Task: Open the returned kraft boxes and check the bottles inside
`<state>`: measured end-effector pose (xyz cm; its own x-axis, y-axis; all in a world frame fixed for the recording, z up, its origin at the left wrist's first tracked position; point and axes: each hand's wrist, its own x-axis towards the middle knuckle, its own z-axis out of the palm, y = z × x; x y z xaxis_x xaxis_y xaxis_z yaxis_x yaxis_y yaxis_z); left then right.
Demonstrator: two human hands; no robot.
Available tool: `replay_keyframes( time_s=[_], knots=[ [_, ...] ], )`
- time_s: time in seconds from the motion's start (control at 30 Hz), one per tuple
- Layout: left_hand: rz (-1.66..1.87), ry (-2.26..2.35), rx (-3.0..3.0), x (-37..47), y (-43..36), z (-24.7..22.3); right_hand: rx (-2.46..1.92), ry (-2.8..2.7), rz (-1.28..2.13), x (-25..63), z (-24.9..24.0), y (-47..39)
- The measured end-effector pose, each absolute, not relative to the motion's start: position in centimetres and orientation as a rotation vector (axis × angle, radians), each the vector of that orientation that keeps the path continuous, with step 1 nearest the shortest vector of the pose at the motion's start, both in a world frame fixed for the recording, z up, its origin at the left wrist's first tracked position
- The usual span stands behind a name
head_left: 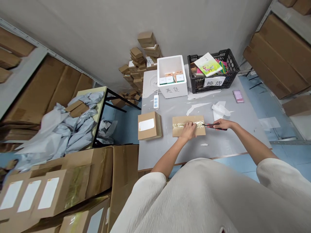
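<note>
A flat brown cardboard box (178, 130) lies on the grey table, with shiny clear tape along its top. My left hand (189, 130) rests on top of the box, fingers laid over the tape and none wrapped round it. In my right hand (223, 124), closed round its handle, is a red-and-black utility knife (211, 125). The knife points left, its tip at the taped right end of the box; whether the blade has entered the tape is too small to tell. To the left stands another cardboard box (147, 127) with a white label.
On the grey table (170, 152), a white foam box (173, 91) and a black crate (213, 85) of books stand behind, with a power strip (156, 102) and crumpled paper (221, 110) nearby. Stacked cartons (80, 181) flank the left; shelves hold boxes on both sides.
</note>
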<state>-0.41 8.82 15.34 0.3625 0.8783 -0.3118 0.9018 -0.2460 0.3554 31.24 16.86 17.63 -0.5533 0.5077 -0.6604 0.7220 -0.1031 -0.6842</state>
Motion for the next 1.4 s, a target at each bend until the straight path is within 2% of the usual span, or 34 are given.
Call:
replay_keyframes(
  time_s=[0.4, 0.93, 1.23, 1.4],
  knots=[
    [-0.073, 1.533, 2.169, -0.4, 8.8, 15.5, 1.586, 2.046, -1.856, 31.3, 15.3, 12.3],
    [-0.091, 1.511, 2.154, -0.6, 9.2, 15.9, 1.688, 1.915, -1.996, 30.9, 16.0, 9.4],
    [0.142, 1.551, 2.156, -0.8, 8.9, 17.1, 1.956, 1.924, -2.039, 33.3, 16.8, 8.1],
    [0.21, 1.651, 2.205, 0.5, 10.7, 17.3, 2.064, 2.127, -1.863, 32.6, 17.4, 7.3]
  ],
)
